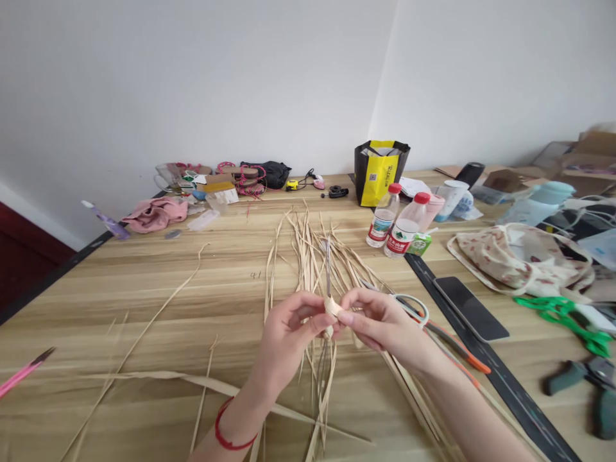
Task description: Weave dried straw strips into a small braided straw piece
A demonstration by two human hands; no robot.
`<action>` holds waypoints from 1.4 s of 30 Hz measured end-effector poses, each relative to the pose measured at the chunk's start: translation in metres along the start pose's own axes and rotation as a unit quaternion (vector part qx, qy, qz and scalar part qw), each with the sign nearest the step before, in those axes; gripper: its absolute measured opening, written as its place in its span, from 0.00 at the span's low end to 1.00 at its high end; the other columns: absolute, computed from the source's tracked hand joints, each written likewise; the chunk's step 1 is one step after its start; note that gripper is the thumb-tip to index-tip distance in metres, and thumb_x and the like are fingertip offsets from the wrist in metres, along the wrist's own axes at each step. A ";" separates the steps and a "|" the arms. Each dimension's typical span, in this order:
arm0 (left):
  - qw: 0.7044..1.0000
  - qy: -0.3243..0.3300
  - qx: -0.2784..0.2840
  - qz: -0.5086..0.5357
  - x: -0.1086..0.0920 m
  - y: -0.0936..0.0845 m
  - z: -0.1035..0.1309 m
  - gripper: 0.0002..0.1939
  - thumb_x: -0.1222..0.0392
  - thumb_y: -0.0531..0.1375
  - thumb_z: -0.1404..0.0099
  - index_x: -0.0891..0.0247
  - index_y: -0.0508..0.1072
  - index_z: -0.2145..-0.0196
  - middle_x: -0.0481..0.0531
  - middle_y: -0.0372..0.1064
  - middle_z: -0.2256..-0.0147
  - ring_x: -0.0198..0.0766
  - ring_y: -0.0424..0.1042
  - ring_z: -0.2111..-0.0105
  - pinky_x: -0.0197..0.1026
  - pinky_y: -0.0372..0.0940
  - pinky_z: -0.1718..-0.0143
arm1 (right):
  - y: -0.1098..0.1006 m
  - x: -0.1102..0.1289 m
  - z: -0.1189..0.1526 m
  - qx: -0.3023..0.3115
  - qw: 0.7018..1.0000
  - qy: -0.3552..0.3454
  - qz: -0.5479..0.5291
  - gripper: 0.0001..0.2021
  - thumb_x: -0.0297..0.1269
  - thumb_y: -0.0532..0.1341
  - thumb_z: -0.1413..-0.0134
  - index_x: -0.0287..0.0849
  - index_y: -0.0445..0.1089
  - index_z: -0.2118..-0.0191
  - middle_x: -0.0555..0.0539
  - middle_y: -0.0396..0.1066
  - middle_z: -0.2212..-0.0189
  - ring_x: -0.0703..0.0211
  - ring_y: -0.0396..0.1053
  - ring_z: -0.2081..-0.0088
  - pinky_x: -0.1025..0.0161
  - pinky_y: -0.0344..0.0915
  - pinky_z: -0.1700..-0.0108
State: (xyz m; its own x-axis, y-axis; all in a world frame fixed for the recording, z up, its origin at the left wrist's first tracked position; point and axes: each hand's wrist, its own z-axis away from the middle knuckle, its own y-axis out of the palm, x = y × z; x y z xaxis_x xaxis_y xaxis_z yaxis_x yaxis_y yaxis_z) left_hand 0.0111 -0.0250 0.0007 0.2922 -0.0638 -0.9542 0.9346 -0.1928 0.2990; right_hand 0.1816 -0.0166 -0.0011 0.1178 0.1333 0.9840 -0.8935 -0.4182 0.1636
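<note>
Between my two hands is a small pale wrapped piece of dried fibre [330, 308], with a thin stem rising upright from its top. My left hand [293, 333] pinches it from the left with thumb and fingers, a red cord round the wrist. From the right, my right hand [373, 321] presses it with thumb and forefinger, the fingertips of both hands almost touching. Strands trail down below the piece. A bundle of long dried strips [308, 256] lies on the wooden table [231, 263] behind and beneath the hands.
Scissors [416, 309] and orange-handled pliers [457, 350] lie right of my right hand, near a phone [470, 308]. Two water bottles [407, 228] and a yellow-black bag [382, 176] stand behind. A pink cloth [156, 213] lies back left; loose strips [158, 314] cross the left.
</note>
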 end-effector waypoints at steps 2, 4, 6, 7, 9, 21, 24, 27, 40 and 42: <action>1.000 -0.007 -0.004 -0.001 0.001 0.000 0.001 0.05 0.64 0.67 0.45 0.65 0.74 0.71 0.47 0.74 0.74 0.33 0.73 0.75 0.34 0.69 0.72 | -0.001 -0.002 -0.002 0.009 0.999 0.021 -0.028 0.14 0.45 0.67 0.52 0.39 0.65 0.71 0.50 0.72 0.77 0.76 0.45 0.86 0.71 0.39 0.85; 1.000 -0.005 -0.008 0.000 0.001 -0.001 0.003 0.05 0.64 0.67 0.45 0.64 0.74 0.71 0.47 0.73 0.75 0.31 0.72 0.75 0.32 0.68 0.72 | -0.002 -0.003 -0.003 0.017 0.998 0.039 -0.045 0.14 0.44 0.67 0.52 0.39 0.66 0.72 0.50 0.73 0.76 0.76 0.46 0.86 0.71 0.39 0.84; 1.000 0.004 -0.010 0.011 0.001 0.000 0.004 0.05 0.64 0.67 0.44 0.63 0.74 0.70 0.46 0.73 0.75 0.30 0.72 0.75 0.31 0.68 0.73 | -0.002 -0.004 -0.002 0.030 0.997 0.048 -0.054 0.14 0.44 0.68 0.53 0.39 0.67 0.73 0.49 0.73 0.74 0.75 0.49 0.84 0.70 0.40 0.84; 1.000 0.009 -0.011 0.015 0.000 0.000 0.005 0.04 0.64 0.67 0.44 0.63 0.74 0.70 0.45 0.73 0.75 0.30 0.72 0.75 0.31 0.68 0.73 | -0.003 -0.004 -0.001 0.035 0.997 0.047 -0.057 0.14 0.44 0.68 0.54 0.39 0.67 0.74 0.49 0.73 0.74 0.74 0.51 0.83 0.70 0.42 0.84; 1.000 0.017 -0.012 0.020 -0.001 0.001 0.007 0.04 0.64 0.67 0.44 0.63 0.74 0.71 0.44 0.72 0.74 0.29 0.71 0.75 0.30 0.68 0.73 | -0.003 -0.003 -0.001 0.043 0.997 0.038 -0.059 0.15 0.45 0.69 0.55 0.39 0.68 0.74 0.48 0.72 0.73 0.70 0.58 0.80 0.70 0.48 0.82; 0.999 -0.021 0.015 0.036 -0.003 -0.003 0.003 0.05 0.63 0.67 0.43 0.64 0.74 0.70 0.48 0.75 0.77 0.32 0.73 0.77 0.32 0.67 0.74 | -0.002 0.011 0.007 0.013 1.000 -0.021 0.014 0.12 0.42 0.67 0.51 0.40 0.68 0.74 0.48 0.71 0.73 0.62 0.68 0.69 0.65 0.62 0.68; 0.999 -0.026 0.020 0.043 -0.004 -0.003 0.003 0.05 0.62 0.67 0.44 0.64 0.75 0.68 0.48 0.76 0.77 0.32 0.73 0.77 0.32 0.67 0.74 | -0.001 0.012 0.008 0.037 0.999 -0.003 0.007 0.10 0.42 0.65 0.48 0.40 0.68 0.70 0.47 0.74 0.70 0.61 0.70 0.68 0.65 0.63 0.66; 0.997 -0.029 0.010 0.064 -0.005 0.000 0.004 0.06 0.62 0.68 0.45 0.63 0.76 0.69 0.48 0.76 0.77 0.31 0.73 0.77 0.31 0.67 0.74 | 0.000 0.012 0.009 0.040 0.999 -0.011 0.021 0.12 0.44 0.65 0.49 0.40 0.68 0.71 0.46 0.75 0.70 0.60 0.70 0.68 0.65 0.63 0.67; 0.998 -0.046 -0.022 0.047 -0.003 0.000 0.004 0.08 0.59 0.67 0.44 0.64 0.76 0.66 0.47 0.73 0.74 0.30 0.70 0.76 0.31 0.66 0.73 | 0.002 0.006 0.007 0.032 0.998 -0.029 0.034 0.16 0.50 0.65 0.51 0.42 0.67 0.73 0.47 0.72 0.72 0.63 0.63 0.73 0.67 0.53 0.77; 0.997 -0.050 -0.012 0.065 -0.004 0.002 0.004 0.07 0.59 0.66 0.43 0.63 0.76 0.66 0.46 0.72 0.75 0.30 0.69 0.76 0.32 0.65 0.74 | 0.004 0.006 0.007 0.035 0.999 -0.030 0.029 0.16 0.50 0.65 0.50 0.42 0.66 0.73 0.48 0.72 0.72 0.64 0.62 0.75 0.66 0.52 0.77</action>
State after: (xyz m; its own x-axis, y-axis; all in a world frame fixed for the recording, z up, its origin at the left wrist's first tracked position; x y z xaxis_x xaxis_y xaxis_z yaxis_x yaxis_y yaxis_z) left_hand 0.0109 -0.0293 0.0049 0.3912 -0.1842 -0.9017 0.8948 -0.1530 0.4195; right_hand 0.1820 -0.0233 0.0060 0.0944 0.0544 0.9940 -0.8678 -0.4849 0.1089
